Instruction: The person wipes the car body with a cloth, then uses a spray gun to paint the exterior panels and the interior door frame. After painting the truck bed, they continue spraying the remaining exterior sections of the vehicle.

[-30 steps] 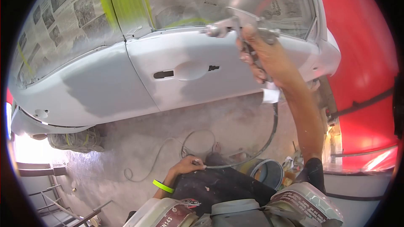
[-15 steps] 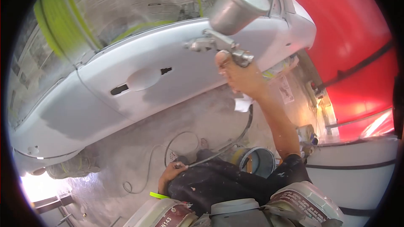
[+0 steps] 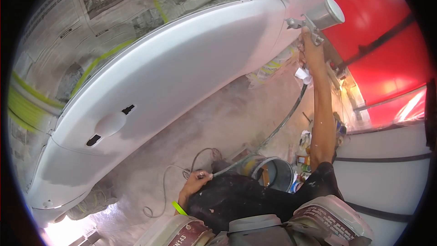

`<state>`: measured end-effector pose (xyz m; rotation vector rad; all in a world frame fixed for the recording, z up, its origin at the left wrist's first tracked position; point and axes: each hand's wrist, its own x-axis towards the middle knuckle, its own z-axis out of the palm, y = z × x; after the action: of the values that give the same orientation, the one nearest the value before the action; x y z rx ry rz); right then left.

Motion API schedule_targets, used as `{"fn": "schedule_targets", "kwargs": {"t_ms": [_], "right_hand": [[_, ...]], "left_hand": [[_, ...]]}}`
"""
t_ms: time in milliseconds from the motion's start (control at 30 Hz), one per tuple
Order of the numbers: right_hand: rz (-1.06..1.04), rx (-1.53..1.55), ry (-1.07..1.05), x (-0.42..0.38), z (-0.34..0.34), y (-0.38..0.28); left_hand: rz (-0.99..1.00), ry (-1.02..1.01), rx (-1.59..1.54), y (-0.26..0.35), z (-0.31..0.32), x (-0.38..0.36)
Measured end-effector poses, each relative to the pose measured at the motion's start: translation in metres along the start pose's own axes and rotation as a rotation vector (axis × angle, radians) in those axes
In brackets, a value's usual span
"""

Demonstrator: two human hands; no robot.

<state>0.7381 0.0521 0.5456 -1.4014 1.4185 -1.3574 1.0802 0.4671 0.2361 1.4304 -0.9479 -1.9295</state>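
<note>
My right hand point(image 3: 311, 48) is wrapped round the handle of a spray gun point(image 3: 304, 23), whose metal cup point(image 3: 330, 13) tilts at the upper right. The gun's nozzle points left, toward the far end of the car side. White and grey paint covers the car door point(image 3: 182, 73), which has two dark handle cutouts. From the gun, an air hose point(image 3: 284, 120) runs down to my left hand point(image 3: 197, 181), which is closed round it near my lap. White paper or cloth point(image 3: 302, 75) hangs at the base of the gun.
Newspaper point(image 3: 109, 13) and yellow-green tape point(image 3: 98, 64) mask the car windows. A metal bucket point(image 3: 278, 175) stands on the floor beside cans and small containers point(image 3: 304, 159). A red panel point(image 3: 378, 64) is at the right. Respirator cartridges point(image 3: 334, 218) fill the lower edge.
My right hand and the spray gun have moved right, toward the far end of the car side. The view has shifted along the car. My left hand keeps hold of the hose.
</note>
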Motion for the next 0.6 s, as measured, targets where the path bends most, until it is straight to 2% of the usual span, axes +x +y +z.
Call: {"fn": "schedule_targets", "kwargs": {"t_ms": [100, 200, 267, 300, 367, 400, 500, 600], "right_hand": [[-0.09, 0.017, 0.189, 0.027, -0.019, 0.031], [-0.519, -0.353, 0.51, 0.059, -0.038, 0.097], [-0.456, -0.336, 0.571, 0.053, -0.03, 0.112], [-0.21, -0.199, 0.512, 0.035, -0.026, 0.12], [0.093, -0.026, 0.336, -0.027, 0.001, 0.095], [0.144, 0.013, 0.231, -0.061, 0.018, 0.078], [0.093, 0.159, 0.09, -0.142, 0.072, 0.068], [0.107, 0.206, -0.031, -0.226, 0.133, 0.047]], "left_hand": [[0.02, 0.03, -0.004, 0.011, 0.002, 0.001], [0.022, 0.065, -0.005, 0.01, -0.008, -0.002], [-0.043, 0.097, 0.02, 0.005, -0.022, -0.009], [-0.078, 0.12, 0.025, -0.001, -0.03, -0.016], [-0.075, 0.147, 0.082, -0.006, -0.042, -0.033], [-0.069, 0.161, 0.112, -0.012, -0.049, -0.043], [-0.095, 0.21, 0.161, -0.055, -0.077, -0.074], [-0.086, 0.308, 0.109, -0.145, -0.108, -0.106]]}}
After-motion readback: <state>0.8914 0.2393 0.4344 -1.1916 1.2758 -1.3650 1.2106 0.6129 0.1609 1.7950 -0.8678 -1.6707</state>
